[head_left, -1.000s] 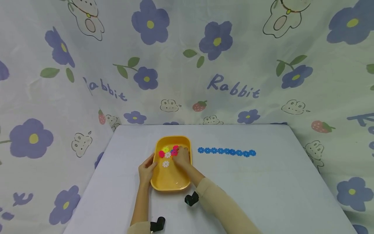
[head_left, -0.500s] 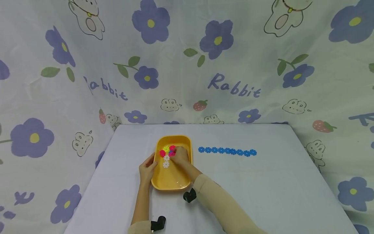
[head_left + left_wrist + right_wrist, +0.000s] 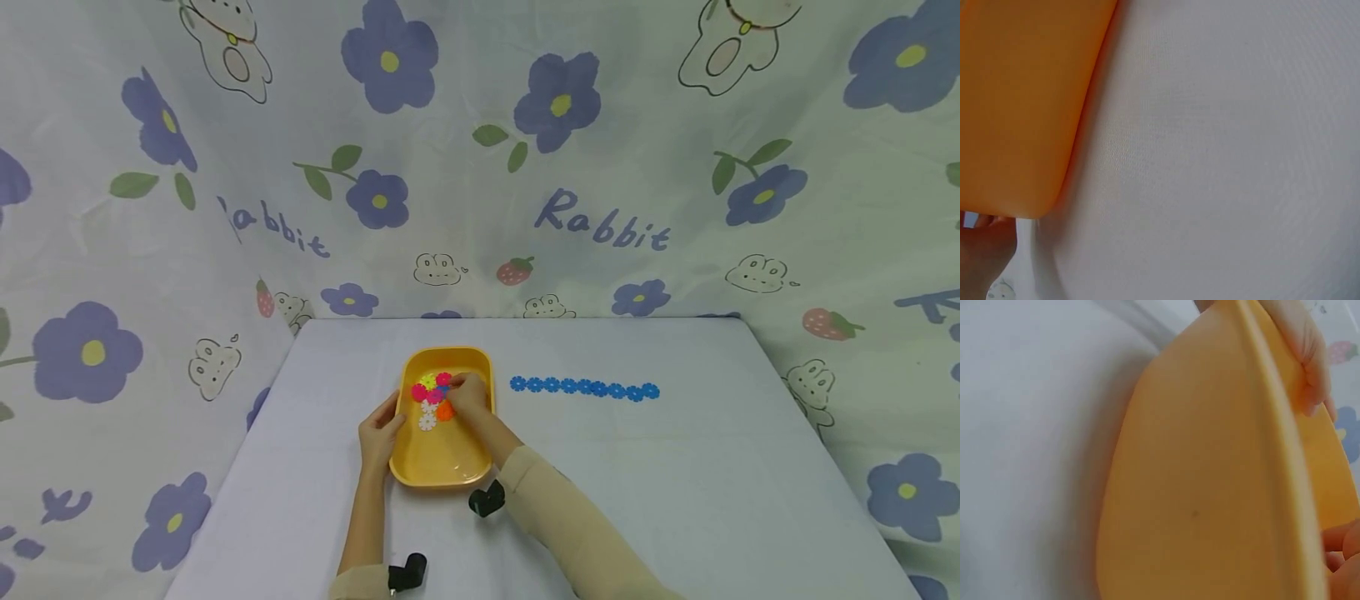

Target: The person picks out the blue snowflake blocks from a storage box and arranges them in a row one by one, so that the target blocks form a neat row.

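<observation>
My left hand (image 3: 379, 433) grips the left rim of a yellow plastic tray (image 3: 442, 467), thumb over the edge. Inside the tray, my right hand (image 3: 471, 396) has its fingertips at a blue snowflake disc (image 3: 444, 390), partly hidden by them; it appears pinched. Around it lie pink discs (image 3: 419, 392), a yellow-green disc (image 3: 427, 381), white discs (image 3: 427, 422) and an orange disc (image 3: 445, 410). The left wrist view holds the tray's outer side (image 3: 1022, 112) and part of a hand. In the right wrist view, the tray wall (image 3: 1197, 456) hides most of the right hand's work.
To the right of the tray, a row of linked blue snowflake discs (image 3: 570, 386) lies on the white tabletop (image 3: 675, 483). A printed cloth (image 3: 465, 167) hangs behind and at both sides. Black wrist cameras (image 3: 407, 572) sit on both forearms.
The right hand has shifted among the discs. A pink disc has slid left, partly over a white one, and an orange disc has come into sight. The left hand keeps its grip.
</observation>
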Demonstrator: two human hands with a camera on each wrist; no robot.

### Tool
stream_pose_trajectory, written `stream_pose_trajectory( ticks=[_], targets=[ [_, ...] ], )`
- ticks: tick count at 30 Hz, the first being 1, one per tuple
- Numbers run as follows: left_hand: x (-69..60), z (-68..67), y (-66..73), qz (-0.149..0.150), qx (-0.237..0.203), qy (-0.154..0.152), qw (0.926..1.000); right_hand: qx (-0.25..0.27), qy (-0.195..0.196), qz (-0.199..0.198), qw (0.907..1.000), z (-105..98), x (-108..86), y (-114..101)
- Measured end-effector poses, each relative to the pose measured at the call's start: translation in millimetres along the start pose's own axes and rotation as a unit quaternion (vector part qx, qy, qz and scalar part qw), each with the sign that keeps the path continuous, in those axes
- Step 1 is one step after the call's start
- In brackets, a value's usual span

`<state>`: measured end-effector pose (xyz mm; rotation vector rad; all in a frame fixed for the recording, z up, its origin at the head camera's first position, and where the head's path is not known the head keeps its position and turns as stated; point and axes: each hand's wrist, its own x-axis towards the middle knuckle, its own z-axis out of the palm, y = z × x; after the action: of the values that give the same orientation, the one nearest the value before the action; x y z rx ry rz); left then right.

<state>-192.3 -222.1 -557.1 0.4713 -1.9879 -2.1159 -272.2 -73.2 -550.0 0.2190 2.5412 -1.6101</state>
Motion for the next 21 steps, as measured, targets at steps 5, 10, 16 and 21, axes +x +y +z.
stream_pose_trajectory(
  ticks=[5,10,16,21],
  targets=[
    [0.2,-0.2,0.3,-0.007,0.007,0.001,0.9999,0.165,-0.035,0.072,0.9830,0,10.8,3],
    [-0.2,0.1,0.8,-0.009,0.008,0.002,0.9999,0.332,-0.114,0.184,0.9183,-6,13.7,-1],
    [0.1,0.9,0.4,-0.003,0.009,-0.002,1.0000,0.388,-0.158,0.218,0.8816,-9,6.1,-7],
    [0.1,1.3,0.6,0.001,0.011,0.007,0.9999,0.308,-0.165,0.169,0.9216,-2,1.6,-8]
  ],
)
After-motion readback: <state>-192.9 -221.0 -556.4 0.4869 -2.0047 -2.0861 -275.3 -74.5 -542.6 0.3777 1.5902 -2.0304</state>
